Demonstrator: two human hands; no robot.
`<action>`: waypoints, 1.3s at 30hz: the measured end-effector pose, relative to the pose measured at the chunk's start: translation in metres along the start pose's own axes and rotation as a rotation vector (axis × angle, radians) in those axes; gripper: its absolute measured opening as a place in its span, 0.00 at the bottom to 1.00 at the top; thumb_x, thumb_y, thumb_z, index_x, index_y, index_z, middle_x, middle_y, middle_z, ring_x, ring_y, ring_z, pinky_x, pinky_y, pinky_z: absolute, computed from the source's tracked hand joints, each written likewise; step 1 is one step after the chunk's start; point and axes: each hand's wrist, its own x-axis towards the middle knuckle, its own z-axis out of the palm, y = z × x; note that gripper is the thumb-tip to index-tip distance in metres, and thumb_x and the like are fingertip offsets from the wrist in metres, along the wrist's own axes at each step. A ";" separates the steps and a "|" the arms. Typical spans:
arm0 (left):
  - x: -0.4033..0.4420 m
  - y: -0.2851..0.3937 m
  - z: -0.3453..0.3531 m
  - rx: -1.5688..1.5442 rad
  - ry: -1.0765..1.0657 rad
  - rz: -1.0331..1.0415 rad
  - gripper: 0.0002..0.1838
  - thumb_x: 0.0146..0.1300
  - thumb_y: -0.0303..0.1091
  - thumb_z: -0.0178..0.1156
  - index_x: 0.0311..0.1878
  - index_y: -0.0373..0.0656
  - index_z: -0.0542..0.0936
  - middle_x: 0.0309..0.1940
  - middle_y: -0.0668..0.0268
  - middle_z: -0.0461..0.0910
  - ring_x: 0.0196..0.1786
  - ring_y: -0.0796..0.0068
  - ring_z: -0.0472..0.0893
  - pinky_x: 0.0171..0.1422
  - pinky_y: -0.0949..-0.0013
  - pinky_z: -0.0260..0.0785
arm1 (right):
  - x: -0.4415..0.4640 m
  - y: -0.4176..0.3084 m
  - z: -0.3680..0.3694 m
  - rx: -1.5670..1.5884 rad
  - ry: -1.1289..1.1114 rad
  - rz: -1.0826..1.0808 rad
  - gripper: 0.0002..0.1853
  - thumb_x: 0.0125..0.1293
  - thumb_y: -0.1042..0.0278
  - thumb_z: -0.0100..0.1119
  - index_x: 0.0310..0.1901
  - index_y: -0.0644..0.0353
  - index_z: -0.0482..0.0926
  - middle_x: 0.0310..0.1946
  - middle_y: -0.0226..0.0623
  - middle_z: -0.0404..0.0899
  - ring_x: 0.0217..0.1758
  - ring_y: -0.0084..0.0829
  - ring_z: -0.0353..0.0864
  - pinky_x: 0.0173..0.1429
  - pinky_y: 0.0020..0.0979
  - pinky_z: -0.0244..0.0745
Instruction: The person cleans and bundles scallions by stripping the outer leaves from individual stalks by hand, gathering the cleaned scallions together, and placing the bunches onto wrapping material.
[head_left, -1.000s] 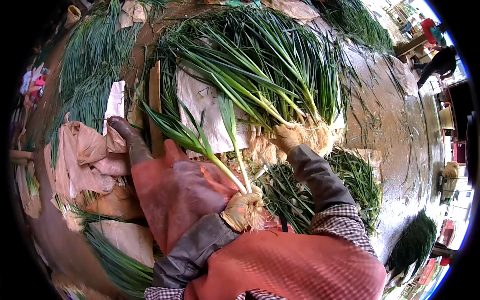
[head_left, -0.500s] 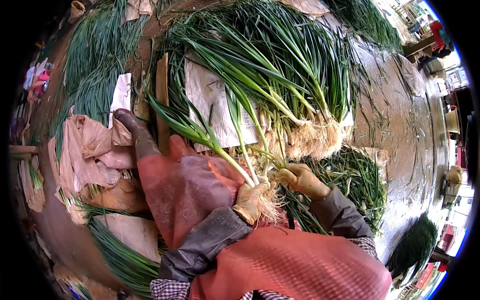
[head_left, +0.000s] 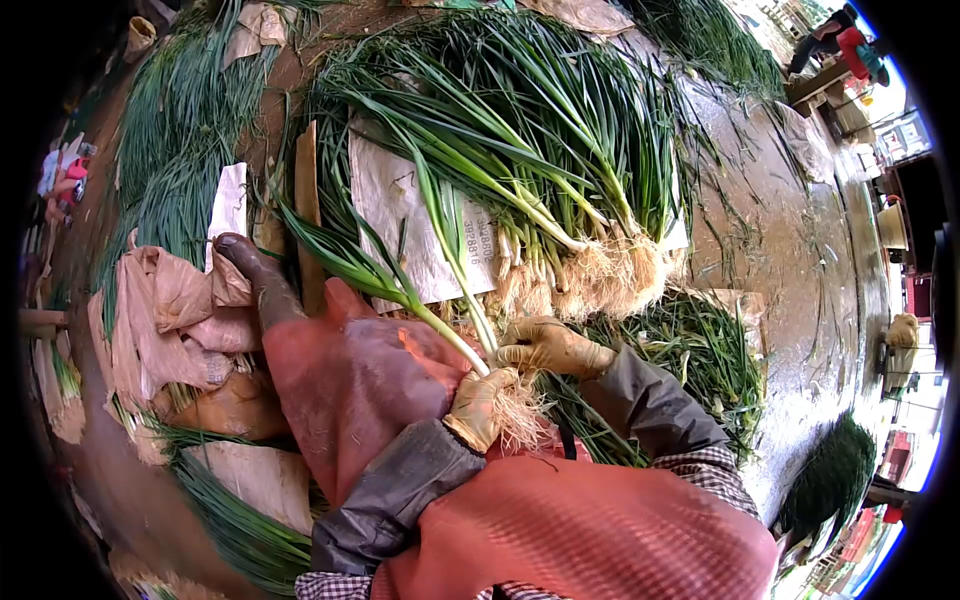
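Note:
In brown-stained yellow gloves, my hands meet in front of my red apron. My left hand [head_left: 480,408] is closed round the lower white stems of a few green garlic stalks [head_left: 428,315], whose pale roots [head_left: 519,412] stick out to its right. Just above it, my right hand [head_left: 552,347] has its fingers pinched against the stem of one stalk; its fingertips are partly hidden. Beyond them lies a large heap of green garlic [head_left: 590,130], its root ends [head_left: 615,275] towards me, partly over a white printed sack [head_left: 410,220].
Stripped leaves [head_left: 690,350] are piled beside my right arm. More green bundles [head_left: 185,150] lie at the far left and a dark green one [head_left: 828,475] at the lower right. A crumpled pinkish sack [head_left: 170,290] is at my left, near my boot [head_left: 258,275]. The floor [head_left: 800,280] looks wet.
My right hand has moved left to the stems, and the bent leafy piece it held is no longer seen in it. My left hand keeps its grip. The view has shifted slightly.

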 end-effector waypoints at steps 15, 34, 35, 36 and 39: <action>0.019 0.001 -0.004 0.061 0.117 0.131 0.13 0.63 0.24 0.56 0.51 0.37 0.77 0.33 0.65 0.80 0.32 0.77 0.80 0.32 0.75 0.75 | 0.026 0.010 -0.021 -0.165 0.205 0.091 0.17 0.68 0.55 0.56 0.34 0.64 0.75 0.21 0.31 0.71 0.23 0.20 0.69 0.26 0.25 0.68; -0.002 -0.001 0.011 -0.025 0.089 0.159 0.09 0.64 0.23 0.53 0.46 0.40 0.76 0.31 0.64 0.78 0.29 0.71 0.81 0.30 0.68 0.78 | -0.049 -0.017 -0.021 0.395 0.378 0.240 0.22 0.70 0.56 0.50 0.53 0.69 0.75 0.39 0.42 0.82 0.21 0.18 0.71 0.27 0.20 0.70; -0.003 0.000 0.012 0.001 0.078 0.139 0.09 0.64 0.24 0.53 0.47 0.40 0.76 0.31 0.64 0.78 0.29 0.71 0.81 0.30 0.68 0.79 | -0.034 -0.024 -0.021 0.275 0.362 0.267 0.24 0.70 0.55 0.51 0.57 0.68 0.73 0.39 0.40 0.81 0.20 0.17 0.69 0.26 0.19 0.68; -0.004 0.001 0.013 0.020 0.070 0.127 0.09 0.64 0.24 0.52 0.47 0.40 0.75 0.31 0.64 0.78 0.30 0.71 0.81 0.31 0.67 0.79 | -0.010 -0.015 -0.019 0.202 0.305 0.306 0.24 0.70 0.54 0.51 0.58 0.66 0.72 0.43 0.39 0.80 0.18 0.16 0.64 0.24 0.18 0.65; -0.008 -0.001 0.016 -0.043 0.080 0.172 0.09 0.65 0.24 0.52 0.47 0.40 0.75 0.32 0.63 0.78 0.31 0.71 0.81 0.31 0.66 0.79 | 0.072 0.005 -0.011 0.469 0.171 0.230 0.20 0.69 0.59 0.53 0.53 0.68 0.73 0.33 0.33 0.77 0.22 0.18 0.65 0.23 0.20 0.63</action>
